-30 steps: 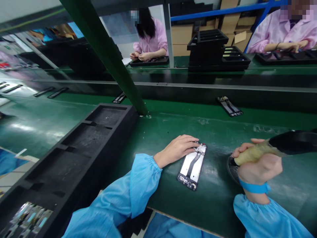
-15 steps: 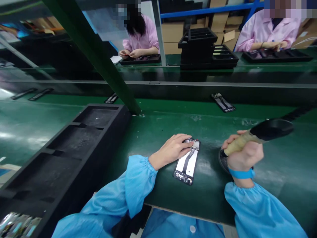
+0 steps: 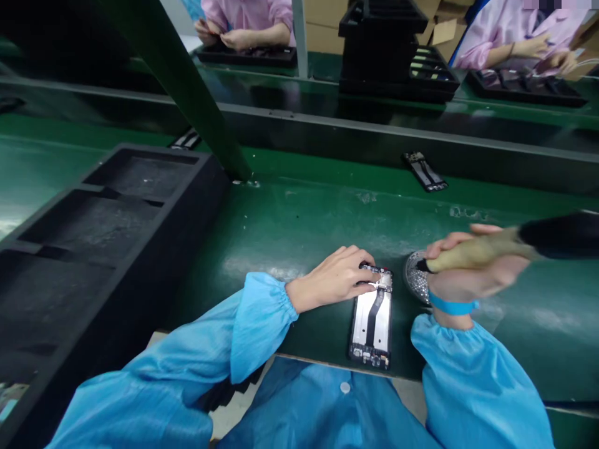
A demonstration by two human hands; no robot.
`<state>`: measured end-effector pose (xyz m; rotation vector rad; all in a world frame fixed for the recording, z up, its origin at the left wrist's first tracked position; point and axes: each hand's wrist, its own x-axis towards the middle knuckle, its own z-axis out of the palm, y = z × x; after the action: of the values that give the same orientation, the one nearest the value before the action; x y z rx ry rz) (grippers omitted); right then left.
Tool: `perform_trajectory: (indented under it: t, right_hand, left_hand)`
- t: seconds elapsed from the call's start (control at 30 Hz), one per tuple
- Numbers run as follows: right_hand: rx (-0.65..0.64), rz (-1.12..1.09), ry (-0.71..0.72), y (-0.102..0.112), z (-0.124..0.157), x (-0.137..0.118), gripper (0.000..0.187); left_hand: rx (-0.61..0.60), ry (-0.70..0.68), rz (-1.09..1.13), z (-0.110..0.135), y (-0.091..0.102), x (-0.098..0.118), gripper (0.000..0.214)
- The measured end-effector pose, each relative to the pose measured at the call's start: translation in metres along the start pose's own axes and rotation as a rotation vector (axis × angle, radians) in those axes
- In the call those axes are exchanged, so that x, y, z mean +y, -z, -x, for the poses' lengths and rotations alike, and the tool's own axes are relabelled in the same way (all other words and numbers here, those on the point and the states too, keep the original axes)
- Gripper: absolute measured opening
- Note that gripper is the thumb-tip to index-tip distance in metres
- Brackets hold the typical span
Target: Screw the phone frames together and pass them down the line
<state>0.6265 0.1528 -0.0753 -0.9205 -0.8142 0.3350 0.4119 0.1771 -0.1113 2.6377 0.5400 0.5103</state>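
Note:
An opened phone chassis (image 3: pixel 372 324) with a white inner plate and a black flex strip lies on the green bench near its front edge. My left hand (image 3: pixel 334 277) rests on the chassis's top end, fingers curled and pressing it down. My right hand (image 3: pixel 468 271) is wrapped round a powered screwdriver (image 3: pixel 496 246) with a tan taped grip and black body, held nearly level. The screwdriver's tip sits over a small round dish (image 3: pixel 415 279) of tiny screws just right of the chassis.
A long black foam tray (image 3: pixel 93 231) with compartments fills the left. A slanted green post (image 3: pixel 187 93) meets the bench behind it. Another phone part (image 3: pixel 425 171) lies on the conveyor strip. Stacked black trays (image 3: pixel 393 43) and two people in pink coats are at the far bench.
The chassis has been turned from slanted to nearly straight and sits closer to me. The screwdriver has swung lower toward the screw dish. My view has tilted down.

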Motion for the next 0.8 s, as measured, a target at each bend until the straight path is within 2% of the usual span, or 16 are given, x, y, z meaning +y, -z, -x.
perform_trajectory:
  t: [0.1, 0.3, 0.57, 0.8]
  right_hand:
    - [-0.065, -0.060, -0.040, -0.005, 0.005, -0.010, 0.056]
    - [-0.117, 0.045, -0.082, -0.017, 0.019, -0.008, 0.054]
    - [-0.127, 0.032, -0.098, -0.016, 0.021, 0.000, 0.057]
    - [-0.197, 0.010, -0.121, -0.014, 0.026, 0.005, 0.062]
  left_hand:
    - [-0.032, -0.001, 0.019, -0.002, 0.005, -0.001, 0.030]
    - [-0.028, -0.004, 0.027, -0.002, 0.008, 0.000, 0.031]
    - [0.000, -0.011, 0.015, -0.001, 0.002, -0.003, 0.030]
    - [-0.001, -0.005, -0.001, -0.001, 0.003, -0.002, 0.030]
